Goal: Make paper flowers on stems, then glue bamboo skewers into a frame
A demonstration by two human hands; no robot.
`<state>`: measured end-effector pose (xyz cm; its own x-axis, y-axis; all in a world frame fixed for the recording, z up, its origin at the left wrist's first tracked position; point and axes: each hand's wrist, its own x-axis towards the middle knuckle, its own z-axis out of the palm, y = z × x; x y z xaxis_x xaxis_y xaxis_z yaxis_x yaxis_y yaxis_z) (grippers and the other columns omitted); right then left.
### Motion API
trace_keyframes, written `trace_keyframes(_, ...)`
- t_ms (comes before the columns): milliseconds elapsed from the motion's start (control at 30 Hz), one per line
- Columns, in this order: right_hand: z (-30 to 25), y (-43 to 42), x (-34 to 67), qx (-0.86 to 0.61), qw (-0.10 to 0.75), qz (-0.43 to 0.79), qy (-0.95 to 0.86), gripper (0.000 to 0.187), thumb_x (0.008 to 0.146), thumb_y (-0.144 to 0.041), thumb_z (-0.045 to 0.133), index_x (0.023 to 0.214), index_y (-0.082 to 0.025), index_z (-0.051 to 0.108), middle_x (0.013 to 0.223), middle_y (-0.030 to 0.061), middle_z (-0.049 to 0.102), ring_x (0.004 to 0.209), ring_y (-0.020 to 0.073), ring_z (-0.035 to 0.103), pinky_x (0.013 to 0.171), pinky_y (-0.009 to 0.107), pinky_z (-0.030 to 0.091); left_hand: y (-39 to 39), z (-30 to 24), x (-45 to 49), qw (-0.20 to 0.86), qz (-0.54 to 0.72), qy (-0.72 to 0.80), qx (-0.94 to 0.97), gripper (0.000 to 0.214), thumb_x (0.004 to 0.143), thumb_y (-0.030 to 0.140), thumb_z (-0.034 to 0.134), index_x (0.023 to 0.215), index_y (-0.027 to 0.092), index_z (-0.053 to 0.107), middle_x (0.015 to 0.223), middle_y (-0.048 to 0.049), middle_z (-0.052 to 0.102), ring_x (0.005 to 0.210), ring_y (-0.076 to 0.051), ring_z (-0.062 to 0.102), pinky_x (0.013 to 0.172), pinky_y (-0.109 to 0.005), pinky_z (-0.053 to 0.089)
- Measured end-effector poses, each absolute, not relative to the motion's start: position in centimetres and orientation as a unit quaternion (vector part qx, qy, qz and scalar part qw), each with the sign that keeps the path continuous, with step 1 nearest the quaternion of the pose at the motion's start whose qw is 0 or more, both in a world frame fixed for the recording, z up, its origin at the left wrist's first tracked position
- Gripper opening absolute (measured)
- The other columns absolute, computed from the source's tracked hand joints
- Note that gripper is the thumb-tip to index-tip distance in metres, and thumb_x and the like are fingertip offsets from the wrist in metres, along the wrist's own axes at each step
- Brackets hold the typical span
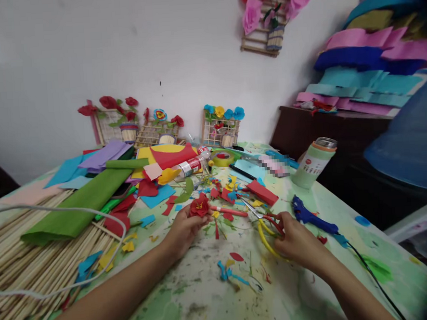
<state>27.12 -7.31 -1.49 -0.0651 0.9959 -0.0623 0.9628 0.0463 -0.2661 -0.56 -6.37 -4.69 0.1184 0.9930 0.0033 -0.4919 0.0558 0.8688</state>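
A red paper flower (199, 206) with a yellow centre sits between the fingers of my left hand (186, 229), held just above the table. My right hand (292, 237) grips a pair of scissors (263, 223) by its yellow and red handles. Its metal blades point up and left, and I cannot tell whether they are spread. Between the hands lies a thin red stick (231, 211), among scraps of red, yellow and blue paper. A folded red paper piece (262, 192) rests beyond the blades.
Bundled thin sticks (21, 268) and a green paper sheet (75, 207) cover the left, crossed by a white cable (125, 228). A blue glue gun (313, 216) lies right of my right hand, near a pale green bottle (313, 166). Clear tape (222, 158) and a plastic bottle (190, 166) stand behind.
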Motion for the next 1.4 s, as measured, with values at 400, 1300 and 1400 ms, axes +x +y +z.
trace_keyframes(400,-0.2,-5.6,24.5,-0.565,0.307,0.218,-0.735,0.063,0.067,-0.015,0.052,0.128,-0.018,0.035,0.104,0.0092,0.061,0.095,0.0217,0.059,0.076,0.032,0.046,-7.3,-2.9,-0.4,0.661,0.606,0.261,0.356,0.030,0.077,0.040,0.060,0.093,0.016,0.067,0.087,-0.0087,0.066,0.076,-0.017,0.060,0.073,-0.029,0.048)
trace_keyframes(1300,1.1,-9.2,20.1,-0.498,0.200,0.133,-0.833,0.057,0.076,-0.046,0.054,0.125,-0.018,0.049,0.111,0.0130,0.061,0.100,0.0282,0.056,0.087,0.038,0.041,-8.5,0.8,0.1,0.463,0.617,0.489,0.407,0.030,0.058,0.034,0.076,0.076,0.012,0.066,0.063,-0.0035,0.065,0.056,-0.014,0.056,0.054,-0.024,0.045)
trace_keyframes(1400,0.8,-9.2,20.1,-0.501,0.199,0.135,-0.831,0.060,0.077,-0.049,0.053,0.128,-0.017,0.048,0.115,0.0142,0.060,0.103,0.0285,0.056,0.089,0.038,0.041,-8.7,0.7,0.5,0.486,0.631,0.472,0.379,0.031,0.057,0.032,0.077,0.079,0.013,0.066,0.067,-0.0031,0.066,0.059,-0.014,0.058,0.056,-0.024,0.047)
